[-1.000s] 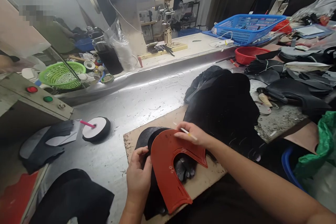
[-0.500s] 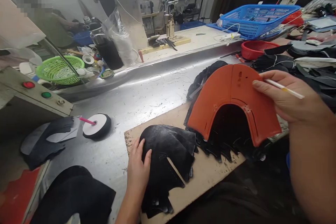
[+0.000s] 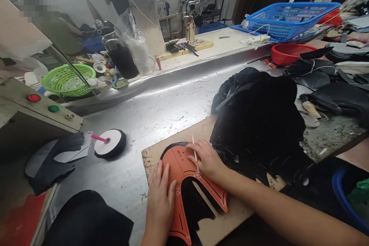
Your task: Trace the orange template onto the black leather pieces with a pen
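Observation:
An orange U-shaped template [image 3: 175, 163] lies over a black leather piece [image 3: 187, 209], whose dark edge shows along the template's top curve. My left hand [image 3: 161, 192] presses on the template's left side, fingers outstretched and flat. In my right hand [image 3: 207, 163] is a slim white marking pen [image 3: 196, 157] with a yellowish band, held nearly upright between the fingers. Its lower end meets the template near the top of the inner cutout. Under them is a tan board [image 3: 230, 221].
Right of the template rises a heap of black pieces [image 3: 256, 111]. A roll of black tape [image 3: 111, 144] and another black piece [image 3: 89, 219] lie on the metal table [image 3: 155, 119] at left. A blue basket [image 3: 288, 21] and red bowl [image 3: 291, 54] stand at back right.
My right hand has brought the orange template left and down onto the black leather piece and turned the pen upright. My left hand now rests on the template instead of the leather.

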Motion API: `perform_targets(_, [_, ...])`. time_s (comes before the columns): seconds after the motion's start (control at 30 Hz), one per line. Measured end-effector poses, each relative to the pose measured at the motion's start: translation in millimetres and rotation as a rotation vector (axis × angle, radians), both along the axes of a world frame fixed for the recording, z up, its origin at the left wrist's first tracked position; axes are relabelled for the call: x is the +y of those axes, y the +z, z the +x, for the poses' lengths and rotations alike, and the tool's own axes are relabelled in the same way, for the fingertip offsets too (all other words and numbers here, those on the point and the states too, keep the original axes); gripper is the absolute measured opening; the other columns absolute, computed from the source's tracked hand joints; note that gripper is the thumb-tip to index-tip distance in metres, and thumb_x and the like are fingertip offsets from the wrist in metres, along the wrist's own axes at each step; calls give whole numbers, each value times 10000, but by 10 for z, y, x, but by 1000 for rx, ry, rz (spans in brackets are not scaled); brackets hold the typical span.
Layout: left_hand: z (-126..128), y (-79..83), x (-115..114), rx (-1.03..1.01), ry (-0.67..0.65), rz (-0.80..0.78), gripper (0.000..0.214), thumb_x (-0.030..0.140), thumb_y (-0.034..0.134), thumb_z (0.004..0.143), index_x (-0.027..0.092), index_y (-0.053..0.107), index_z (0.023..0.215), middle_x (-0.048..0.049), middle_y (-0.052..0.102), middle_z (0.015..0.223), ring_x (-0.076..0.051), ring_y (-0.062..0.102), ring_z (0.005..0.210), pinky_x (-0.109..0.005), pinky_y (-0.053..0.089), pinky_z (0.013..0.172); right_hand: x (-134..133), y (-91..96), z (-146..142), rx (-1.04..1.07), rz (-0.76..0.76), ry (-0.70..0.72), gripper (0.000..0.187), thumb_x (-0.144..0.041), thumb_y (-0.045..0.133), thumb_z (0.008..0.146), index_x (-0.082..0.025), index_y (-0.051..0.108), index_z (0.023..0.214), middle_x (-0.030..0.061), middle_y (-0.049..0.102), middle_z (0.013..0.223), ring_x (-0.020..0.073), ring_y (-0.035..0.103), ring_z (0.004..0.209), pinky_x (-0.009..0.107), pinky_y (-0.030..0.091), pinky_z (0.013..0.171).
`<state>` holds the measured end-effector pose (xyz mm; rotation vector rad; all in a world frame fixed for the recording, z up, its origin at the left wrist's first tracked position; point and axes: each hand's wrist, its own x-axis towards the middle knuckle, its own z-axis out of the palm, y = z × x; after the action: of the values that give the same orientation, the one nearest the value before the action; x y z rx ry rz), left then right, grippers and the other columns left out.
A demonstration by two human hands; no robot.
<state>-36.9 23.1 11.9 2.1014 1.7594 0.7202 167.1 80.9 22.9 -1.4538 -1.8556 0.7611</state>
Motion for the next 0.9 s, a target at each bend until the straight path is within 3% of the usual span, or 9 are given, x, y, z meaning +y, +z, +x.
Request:
perform_targets(0.1, [8, -121, 15, 51, -10, 36, 445, 317, 444, 891, 234, 463, 1328, -94, 421, 1440, -263, 375, 1329, -492, 366, 1059, -15, -67, 20, -78, 198, 82, 127, -144, 567, 857, -184, 640, 953, 95, 642, 1044, 239, 572, 1001, 398, 446, 880])
perform_targets(0.27, [-13, -78, 90, 54, -3, 11, 432, 308, 411, 909, 221, 460, 1329, -85, 421, 1441, -235, 400, 1315, -441, 408, 1038, 54, -159, -7, -81, 334, 69, 116, -158, 559, 880, -180, 648, 951, 82, 675, 1015, 222, 611, 987, 376, 465, 834])
perform_targets(0.57, [-24, -78, 87, 36, -8, 23, 403, 310, 423, 906, 253, 501, 1297, -51, 473, 1405, -225, 438, 1288, -433, 423, 1029, 51, -187, -27, -93, 376, 58, 136, -169, 531, 900, -185, 661, 938, 86, 680, 1052, 213, 617, 1004, 368, 467, 837])
perform_targets(0.9, [-13, -82, 59, 97, -18, 98, 393, 300, 424, 905, 200, 523, 1272, -77, 504, 1376, -222, 464, 1268, -412, 444, 1012, 42, -145, -23, -140, 401, 92, 179, -173, 486, 914, -171, 660, 957, 96, 672, 1088, 224, 611, 1015, 383, 479, 849])
